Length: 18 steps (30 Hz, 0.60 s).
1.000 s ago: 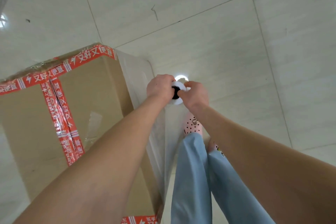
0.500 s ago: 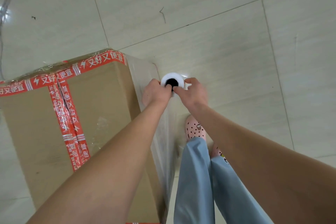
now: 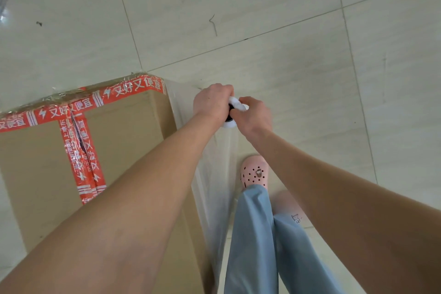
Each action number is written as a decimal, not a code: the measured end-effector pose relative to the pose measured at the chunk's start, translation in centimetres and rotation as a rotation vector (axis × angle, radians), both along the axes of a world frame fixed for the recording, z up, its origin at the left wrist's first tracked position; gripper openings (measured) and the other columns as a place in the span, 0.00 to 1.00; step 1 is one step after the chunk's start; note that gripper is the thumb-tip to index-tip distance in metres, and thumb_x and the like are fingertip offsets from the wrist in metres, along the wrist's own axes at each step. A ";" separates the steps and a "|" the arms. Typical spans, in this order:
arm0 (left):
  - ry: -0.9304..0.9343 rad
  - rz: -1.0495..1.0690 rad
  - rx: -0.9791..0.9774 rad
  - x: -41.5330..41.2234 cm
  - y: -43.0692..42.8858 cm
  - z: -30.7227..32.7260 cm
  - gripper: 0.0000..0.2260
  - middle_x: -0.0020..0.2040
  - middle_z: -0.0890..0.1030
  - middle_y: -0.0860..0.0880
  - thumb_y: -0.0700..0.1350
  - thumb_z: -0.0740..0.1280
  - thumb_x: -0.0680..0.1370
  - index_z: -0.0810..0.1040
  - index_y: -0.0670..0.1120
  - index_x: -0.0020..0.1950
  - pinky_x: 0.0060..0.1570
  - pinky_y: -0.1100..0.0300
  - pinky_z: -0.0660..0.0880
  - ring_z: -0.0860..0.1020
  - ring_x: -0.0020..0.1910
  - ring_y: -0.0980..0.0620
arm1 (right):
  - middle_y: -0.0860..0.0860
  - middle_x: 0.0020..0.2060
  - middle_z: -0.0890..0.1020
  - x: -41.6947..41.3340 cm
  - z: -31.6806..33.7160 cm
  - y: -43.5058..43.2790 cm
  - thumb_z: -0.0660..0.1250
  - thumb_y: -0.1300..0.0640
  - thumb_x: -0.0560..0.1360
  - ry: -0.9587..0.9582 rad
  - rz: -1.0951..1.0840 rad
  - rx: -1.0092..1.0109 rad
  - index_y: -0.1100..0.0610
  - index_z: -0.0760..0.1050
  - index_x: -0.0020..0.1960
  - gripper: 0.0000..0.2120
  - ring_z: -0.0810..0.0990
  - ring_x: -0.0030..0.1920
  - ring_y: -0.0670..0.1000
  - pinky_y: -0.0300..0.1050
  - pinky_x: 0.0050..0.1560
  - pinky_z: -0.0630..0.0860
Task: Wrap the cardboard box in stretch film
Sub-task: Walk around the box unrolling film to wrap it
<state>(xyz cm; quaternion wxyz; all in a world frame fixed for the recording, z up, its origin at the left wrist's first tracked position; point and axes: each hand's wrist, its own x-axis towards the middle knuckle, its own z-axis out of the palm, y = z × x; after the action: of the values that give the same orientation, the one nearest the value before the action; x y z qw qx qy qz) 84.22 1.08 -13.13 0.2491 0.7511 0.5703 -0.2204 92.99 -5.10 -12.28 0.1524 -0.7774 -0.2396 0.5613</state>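
Left hand (image 3: 212, 102) and right hand (image 3: 255, 114) grip the film roll (image 3: 236, 104) beside the cardboard box (image 3: 128, 129) taped "又好又便宜".

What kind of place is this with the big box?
Probably an indoor packing or storage spot, not certain: tiled floor, a big cardboard box sealed with red tape, and a stretch film roll held by left hand and right hand.

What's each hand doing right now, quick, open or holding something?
Left hand: closed, gripping the top end of the white roll of clear stretch film.
Right hand: closed, gripping the same roll's top end from the other side.
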 end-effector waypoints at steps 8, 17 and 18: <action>-0.114 0.609 -0.047 -2.3 2.3 -0.5 0.02 0.46 0.81 0.45 0.44 0.64 0.71 0.74 0.47 0.42 0.45 0.52 0.80 0.81 0.44 0.43 | 0.49 0.48 0.77 -0.5 -0.3 3.2 0.67 0.49 0.73 0.032 -0.049 0.029 0.52 0.69 0.66 0.24 0.77 0.45 0.51 0.41 0.39 0.70; -0.058 0.396 -0.093 -3.5 5.1 0.2 0.13 0.50 0.77 0.46 0.44 0.64 0.76 0.71 0.43 0.59 0.44 0.55 0.72 0.76 0.49 0.45 | 0.53 0.50 0.81 -2.1 -0.3 6.9 0.67 0.56 0.74 0.052 -0.085 -0.028 0.54 0.74 0.61 0.16 0.82 0.47 0.56 0.48 0.49 0.78; -0.070 0.282 -0.072 -3.4 5.2 0.5 0.16 0.53 0.77 0.46 0.43 0.64 0.76 0.70 0.45 0.63 0.47 0.54 0.72 0.76 0.53 0.44 | 0.52 0.51 0.81 -2.2 -0.3 6.6 0.67 0.56 0.75 0.049 -0.080 -0.037 0.54 0.74 0.63 0.17 0.81 0.47 0.54 0.45 0.46 0.77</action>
<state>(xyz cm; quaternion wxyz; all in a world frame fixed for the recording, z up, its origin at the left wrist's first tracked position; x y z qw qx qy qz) 80.79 6.32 -12.64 0.3239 0.6613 0.6529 -0.1772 90.74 1.55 -12.57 0.1662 -0.7751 -0.1938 0.5780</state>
